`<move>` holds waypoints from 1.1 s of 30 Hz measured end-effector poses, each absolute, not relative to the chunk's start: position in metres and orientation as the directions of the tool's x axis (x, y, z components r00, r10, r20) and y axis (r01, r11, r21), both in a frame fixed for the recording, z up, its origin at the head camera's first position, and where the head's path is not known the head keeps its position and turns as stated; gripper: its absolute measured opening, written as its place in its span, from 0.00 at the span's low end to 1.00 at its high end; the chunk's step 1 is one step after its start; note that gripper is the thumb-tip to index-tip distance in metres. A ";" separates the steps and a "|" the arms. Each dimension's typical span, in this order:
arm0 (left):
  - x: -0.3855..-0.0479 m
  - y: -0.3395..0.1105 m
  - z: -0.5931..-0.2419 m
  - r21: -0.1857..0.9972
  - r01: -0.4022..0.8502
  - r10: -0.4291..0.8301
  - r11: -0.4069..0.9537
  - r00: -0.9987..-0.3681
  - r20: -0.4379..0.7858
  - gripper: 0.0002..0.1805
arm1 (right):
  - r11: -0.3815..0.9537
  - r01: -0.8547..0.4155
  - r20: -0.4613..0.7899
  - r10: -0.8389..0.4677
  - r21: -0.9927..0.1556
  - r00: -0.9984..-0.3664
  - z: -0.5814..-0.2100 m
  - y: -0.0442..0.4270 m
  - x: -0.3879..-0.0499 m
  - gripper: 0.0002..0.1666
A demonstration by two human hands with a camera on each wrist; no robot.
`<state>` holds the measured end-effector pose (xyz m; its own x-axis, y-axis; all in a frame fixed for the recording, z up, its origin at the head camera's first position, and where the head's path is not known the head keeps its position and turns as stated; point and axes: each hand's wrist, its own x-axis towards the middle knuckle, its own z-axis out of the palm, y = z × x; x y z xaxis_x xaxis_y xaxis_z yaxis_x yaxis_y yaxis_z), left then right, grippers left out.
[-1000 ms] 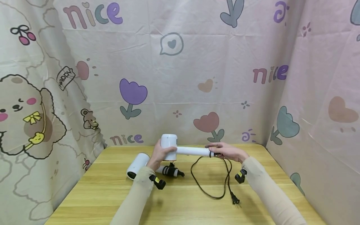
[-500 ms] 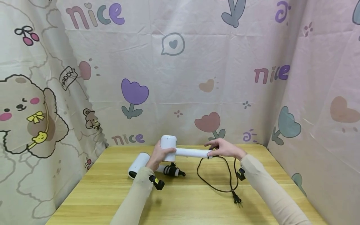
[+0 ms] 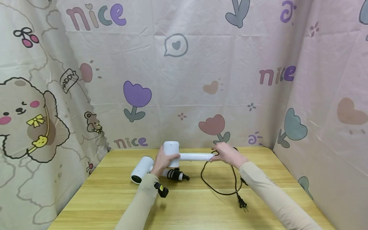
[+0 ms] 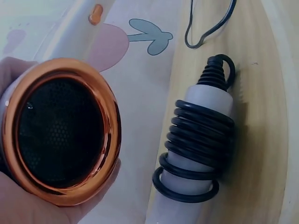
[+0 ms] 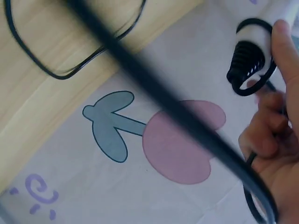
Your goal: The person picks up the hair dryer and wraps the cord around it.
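Note:
My left hand (image 3: 164,161) grips the head of a white hair dryer (image 3: 171,150), held above the table with its handle pointing right. In the left wrist view its copper-rimmed opening (image 4: 114,135) faces the camera. My right hand (image 3: 228,155) is at the handle's end; in the right wrist view the thumb lies on the handle and the curled fingers (image 5: 264,135) hold the black cord. One turn of cord circles the handle end beside the ribbed sleeve (image 5: 245,58). The cord (image 3: 212,190) hangs in a loop down to the table.
A second white hair dryer (image 3: 142,169) lies on the table behind my left wrist, its cord (image 4: 201,135) coiled round its handle. The two-pin plug (image 3: 242,202) rests on the wooden table (image 3: 184,207) at the right. Patterned cloth (image 3: 184,80) stands behind and at both sides.
The held dryer has dropped slightly. My right hand has turned at the handle end, and the cord loop and plug have shifted a little right since the earliest frame.

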<state>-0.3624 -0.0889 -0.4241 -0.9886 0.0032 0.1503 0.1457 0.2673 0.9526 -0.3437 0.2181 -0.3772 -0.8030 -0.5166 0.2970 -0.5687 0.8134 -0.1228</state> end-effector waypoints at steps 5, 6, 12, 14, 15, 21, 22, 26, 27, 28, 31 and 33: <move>-0.362 -0.090 -0.426 0.955 0.145 -0.019 0.259 -0.988 0.155 0.52 | 0.829 -0.554 0.326 -0.504 -0.077 -0.799 -0.382 0.212 -0.341 0.16; -0.362 -0.090 -0.426 0.956 0.143 -0.024 0.255 -0.988 0.154 0.52 | 0.827 -0.558 0.337 -0.506 -0.074 -0.794 -0.382 0.211 -0.341 0.16; -0.361 -0.091 -0.427 0.954 0.163 -0.041 0.253 -0.983 0.179 0.53 | 0.804 -0.590 0.391 -0.519 -0.079 -0.760 -0.389 0.209 -0.342 0.16; -0.361 -0.092 -0.428 0.956 0.158 -0.051 0.248 -0.983 0.176 0.53 | 0.792 -0.606 0.414 -0.528 -0.075 -0.742 -0.393 0.209 -0.342 0.16; -0.361 -0.092 -0.429 0.958 0.152 -0.060 0.244 -0.983 0.172 0.53 | 0.787 -0.613 0.431 -0.532 -0.068 -0.729 -0.396 0.209 -0.342 0.15; -0.359 -0.087 -0.431 0.966 0.115 -0.133 0.230 -0.980 0.148 0.51 | 0.798 -0.601 0.627 -0.496 0.056 -0.601 -0.408 0.206 -0.343 0.14; -0.359 -0.086 -0.431 0.968 0.113 -0.147 0.225 -0.978 0.148 0.51 | 0.806 -0.588 0.660 -0.480 0.073 -0.577 -0.410 0.204 -0.343 0.14; -0.360 -0.082 -0.432 0.982 0.089 -0.201 0.169 -0.972 0.122 0.51 | 0.832 -0.555 0.746 -0.364 -0.009 -0.557 -0.414 0.195 -0.342 0.08; -0.360 -0.082 -0.433 0.984 0.085 -0.207 0.155 -0.971 0.117 0.50 | 0.827 -0.554 0.748 -0.307 -0.096 -0.588 -0.414 0.193 -0.341 0.07; -0.360 -0.082 -0.434 0.988 0.075 -0.211 0.138 -0.972 0.104 0.50 | 0.814 -0.546 0.738 -0.241 -0.200 -0.630 -0.414 0.191 -0.340 0.07; -0.360 -0.081 -0.435 0.993 0.059 -0.214 0.102 -0.974 0.080 0.49 | 0.684 -0.475 0.627 -0.033 -0.554 -0.778 -0.412 0.185 -0.338 0.08; -0.360 -0.081 -0.435 0.995 0.059 -0.211 0.084 -0.974 0.076 0.49 | 0.549 -0.397 0.515 0.071 -0.736 -0.854 -0.410 0.182 -0.337 0.09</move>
